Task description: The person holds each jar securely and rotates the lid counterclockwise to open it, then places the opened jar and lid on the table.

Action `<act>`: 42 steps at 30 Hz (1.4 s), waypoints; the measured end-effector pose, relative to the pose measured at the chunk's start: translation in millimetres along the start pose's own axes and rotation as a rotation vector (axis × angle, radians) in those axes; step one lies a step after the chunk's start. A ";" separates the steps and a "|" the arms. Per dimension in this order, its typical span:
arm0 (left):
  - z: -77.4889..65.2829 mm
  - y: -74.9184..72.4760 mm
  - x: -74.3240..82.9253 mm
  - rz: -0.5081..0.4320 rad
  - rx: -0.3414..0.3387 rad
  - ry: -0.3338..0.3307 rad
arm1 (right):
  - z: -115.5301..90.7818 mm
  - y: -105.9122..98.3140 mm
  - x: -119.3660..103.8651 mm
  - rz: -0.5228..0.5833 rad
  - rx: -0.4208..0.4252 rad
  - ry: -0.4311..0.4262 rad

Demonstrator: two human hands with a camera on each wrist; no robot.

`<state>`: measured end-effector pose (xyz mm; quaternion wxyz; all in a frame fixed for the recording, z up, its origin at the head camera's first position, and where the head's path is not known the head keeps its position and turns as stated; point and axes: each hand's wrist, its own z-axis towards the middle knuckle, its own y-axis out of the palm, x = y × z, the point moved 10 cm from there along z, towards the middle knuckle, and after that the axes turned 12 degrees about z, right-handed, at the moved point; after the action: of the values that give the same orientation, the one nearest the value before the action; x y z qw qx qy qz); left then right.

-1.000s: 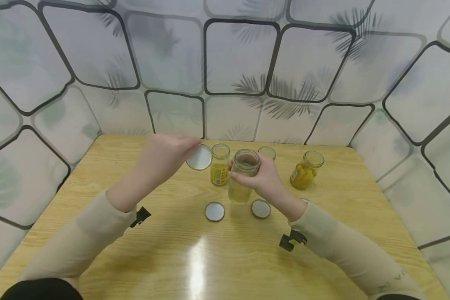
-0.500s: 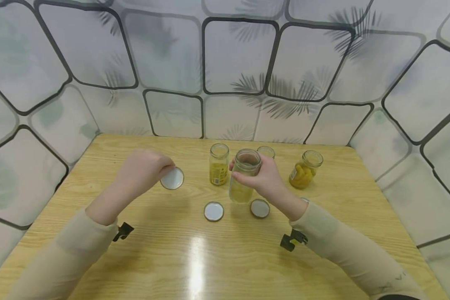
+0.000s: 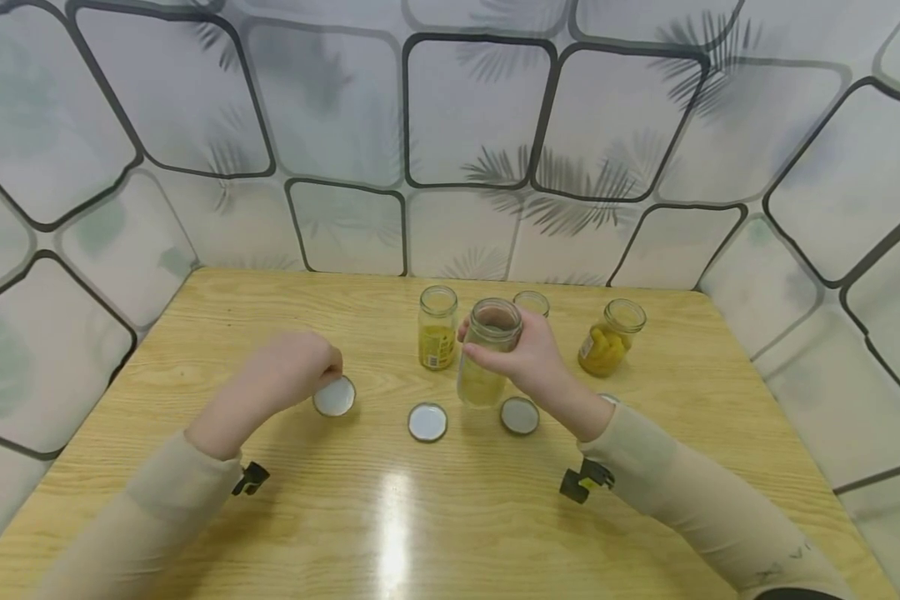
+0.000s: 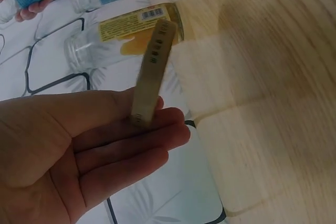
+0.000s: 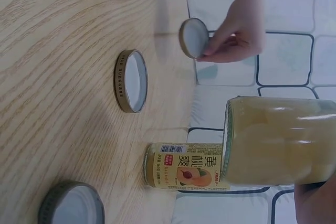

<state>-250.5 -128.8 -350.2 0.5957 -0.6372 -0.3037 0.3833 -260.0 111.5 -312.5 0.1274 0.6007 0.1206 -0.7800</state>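
Note:
My left hand [image 3: 288, 373] pinches a round jar lid [image 3: 335, 397] by its edge, white inside up, low over the table's left middle. In the left wrist view the lid [image 4: 152, 74] shows edge-on between thumb and fingers, with printing on its rim. My right hand [image 3: 521, 354] grips an open glass jar [image 3: 482, 379] of pale liquid, upright. The right wrist view shows this jar [image 5: 278, 140] with its base raised off the table. Left of it stands an open yellow-labelled jar [image 3: 437, 337]. Two lids [image 3: 427, 422] [image 3: 520, 416] lie in front, white side up.
An open jar with yellow fruit pieces [image 3: 607, 346] stands at the right. Behind my right hand another open jar [image 3: 532, 303] is mostly hidden. Part of one more lid [image 3: 609, 399] shows beside the right forearm. Patterned walls enclose the wooden table [image 3: 330, 517].
My left hand has moved left, toward me and down with the lid, away from the jars. The right hand and its jar have stayed nearly still.

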 end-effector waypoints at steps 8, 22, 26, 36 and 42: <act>1.8 29.2 9.6 -0.038 -0.103 0.051 | -1.0 -0.1 5.2 0.028 0.000 0.016; 6.3 51.3 10.0 -0.050 -0.124 0.031 | -1.6 4.7 7.5 0.065 -0.006 0.047; 5.8 51.0 7.7 -0.077 -0.123 0.024 | -1.0 4.9 8.1 0.062 -0.004 0.048; 2.6 53.5 3.3 -0.099 -0.115 0.017 | 0.8 5.6 8.0 0.041 0.013 0.056; 2.5 55.2 1.1 -0.113 -0.121 0.005 | 6.9 11.3 7.2 0.060 0.021 0.077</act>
<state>-255.9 -132.4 -405.1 0.5774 -0.6549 -0.3603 0.3285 -264.2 98.2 -318.1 0.1398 0.6347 0.0992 -0.7535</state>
